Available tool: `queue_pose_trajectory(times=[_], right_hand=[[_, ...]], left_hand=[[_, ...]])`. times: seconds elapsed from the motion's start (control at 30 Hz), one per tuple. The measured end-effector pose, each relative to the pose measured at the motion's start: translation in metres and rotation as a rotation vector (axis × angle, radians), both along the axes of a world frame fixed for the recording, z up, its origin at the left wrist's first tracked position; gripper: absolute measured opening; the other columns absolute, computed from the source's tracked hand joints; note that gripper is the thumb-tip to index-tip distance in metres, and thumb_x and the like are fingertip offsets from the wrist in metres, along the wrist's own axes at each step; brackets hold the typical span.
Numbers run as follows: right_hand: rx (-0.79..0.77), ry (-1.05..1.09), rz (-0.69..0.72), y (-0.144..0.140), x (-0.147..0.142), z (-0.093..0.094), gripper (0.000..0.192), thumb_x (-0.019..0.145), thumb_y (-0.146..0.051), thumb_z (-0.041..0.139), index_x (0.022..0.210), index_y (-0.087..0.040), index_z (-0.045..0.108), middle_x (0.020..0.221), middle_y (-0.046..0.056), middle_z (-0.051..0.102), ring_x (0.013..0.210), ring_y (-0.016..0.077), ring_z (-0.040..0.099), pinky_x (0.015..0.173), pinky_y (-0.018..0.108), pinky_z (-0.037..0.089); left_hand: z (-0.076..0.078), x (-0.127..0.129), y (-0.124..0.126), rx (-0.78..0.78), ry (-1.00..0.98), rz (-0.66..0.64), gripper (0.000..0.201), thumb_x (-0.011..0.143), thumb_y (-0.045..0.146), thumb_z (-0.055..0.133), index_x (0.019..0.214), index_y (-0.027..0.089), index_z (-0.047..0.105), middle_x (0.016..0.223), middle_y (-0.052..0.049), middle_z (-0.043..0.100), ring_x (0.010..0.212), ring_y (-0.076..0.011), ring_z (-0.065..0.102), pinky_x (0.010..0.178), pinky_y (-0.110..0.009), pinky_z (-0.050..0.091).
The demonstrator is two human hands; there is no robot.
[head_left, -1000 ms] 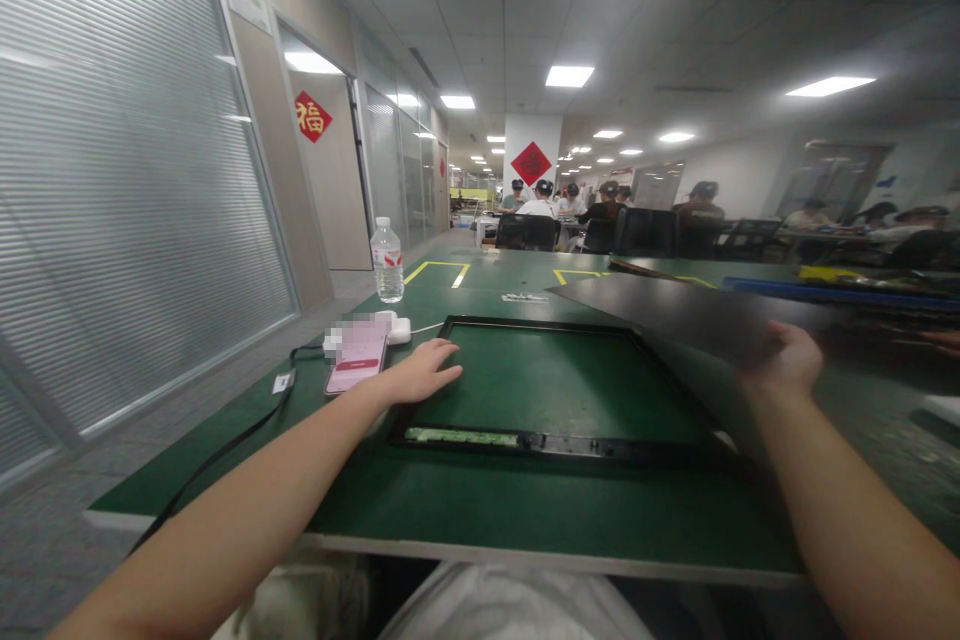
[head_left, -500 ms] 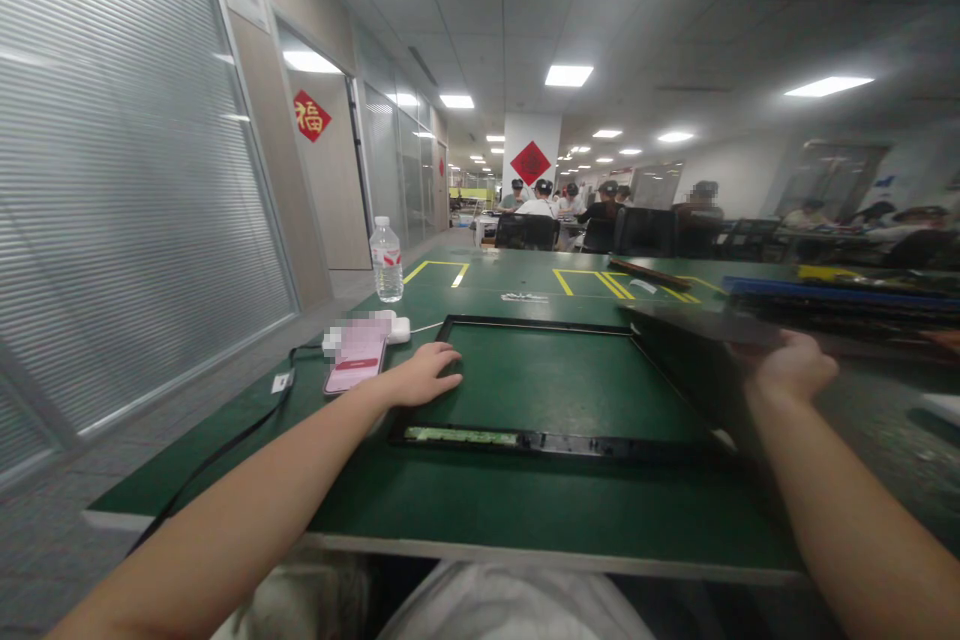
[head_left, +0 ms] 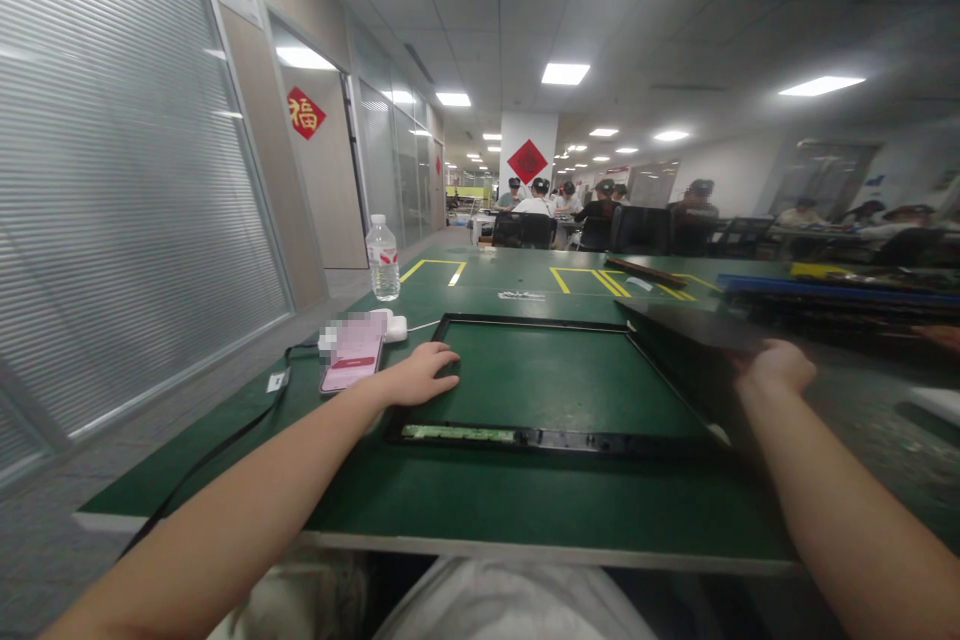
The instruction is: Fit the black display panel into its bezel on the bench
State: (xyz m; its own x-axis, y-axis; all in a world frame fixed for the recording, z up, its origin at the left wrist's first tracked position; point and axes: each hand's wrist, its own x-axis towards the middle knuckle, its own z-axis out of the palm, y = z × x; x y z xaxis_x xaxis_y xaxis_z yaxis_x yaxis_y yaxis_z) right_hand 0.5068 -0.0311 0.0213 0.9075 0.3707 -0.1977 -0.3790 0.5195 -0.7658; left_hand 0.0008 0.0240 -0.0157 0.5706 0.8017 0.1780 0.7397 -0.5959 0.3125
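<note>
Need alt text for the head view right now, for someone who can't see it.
The left hand rests flat on the left edge of a black rectangular frame lying on a green table, while the right hand grips a dark panel at the frame's right side. A phone lies nearby.

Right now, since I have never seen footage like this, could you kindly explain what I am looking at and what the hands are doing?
This is one picture from a camera worn on a person's head, looking forward and down, so both bare arms reach in from the bottom. No machine is involved. The left hand rests flat on the left edge of a black rectangular frame lying on a green table. The right hand grips a dark flat panel, held tilted above the frame's right side. Beside the left hand lie a pink phone and a white charger with a black cable. A water bottle stands farther back. Other people sit at desks in the distance.
</note>
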Motion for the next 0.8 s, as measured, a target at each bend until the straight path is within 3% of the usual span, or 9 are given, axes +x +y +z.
queue_pose_trajectory(times=[0.07, 0.3, 0.57, 0.8], right_hand=[[-0.047, 0.012, -0.084, -0.001, -0.002, 0.002, 0.023, 0.067, 0.000, 0.046, 0.078, -0.019, 0.046, 0.096, 0.002, 0.057, 0.073, 0.0111, 0.061, 0.056, 0.026, 0.055], [-0.102, 0.050, -0.067, 0.001, 0.005, -0.002, 0.019, 0.068, 0.000, 0.048, 0.076, -0.017, 0.050, 0.092, 0.000, 0.057, 0.071, 0.0094, 0.060, 0.056, 0.026, 0.055], [-0.125, 0.124, -0.011, 0.004, 0.026, -0.018, 0.021, 0.067, 0.003, 0.048, 0.075, -0.016, 0.051, 0.083, -0.001, 0.059, 0.061, 0.0099, 0.062, 0.053, 0.026, 0.054], [-0.134, 0.115, 0.009, 0.000, 0.036, -0.027, 0.023, 0.064, 0.006, 0.049, 0.071, -0.016, 0.052, 0.077, -0.001, 0.059, 0.055, 0.0105, 0.061, 0.051, 0.025, 0.054]], left_hand=[[0.000, 0.000, 0.000, -0.004, 0.012, -0.001, 0.056, 0.085, 0.053, 0.055, 0.127, 0.017, 0.066, 0.140, -0.017, 0.058, 0.133, -0.0351, 0.048, 0.112, -0.045, 0.037], [0.001, 0.001, -0.001, -0.011, -0.033, -0.007, 0.055, 0.084, 0.053, 0.057, 0.123, 0.017, 0.067, 0.137, -0.017, 0.060, 0.130, -0.0351, 0.051, 0.111, -0.045, 0.037], [0.002, 0.001, -0.002, -0.027, -0.044, -0.002, 0.056, 0.082, 0.055, 0.057, 0.122, 0.017, 0.068, 0.137, -0.018, 0.060, 0.130, -0.0369, 0.050, 0.111, -0.046, 0.037], [0.003, 0.002, -0.004, -0.030, 0.033, 0.004, 0.059, 0.086, 0.053, 0.053, 0.129, 0.015, 0.064, 0.142, -0.019, 0.055, 0.133, -0.0363, 0.047, 0.113, -0.046, 0.035]])
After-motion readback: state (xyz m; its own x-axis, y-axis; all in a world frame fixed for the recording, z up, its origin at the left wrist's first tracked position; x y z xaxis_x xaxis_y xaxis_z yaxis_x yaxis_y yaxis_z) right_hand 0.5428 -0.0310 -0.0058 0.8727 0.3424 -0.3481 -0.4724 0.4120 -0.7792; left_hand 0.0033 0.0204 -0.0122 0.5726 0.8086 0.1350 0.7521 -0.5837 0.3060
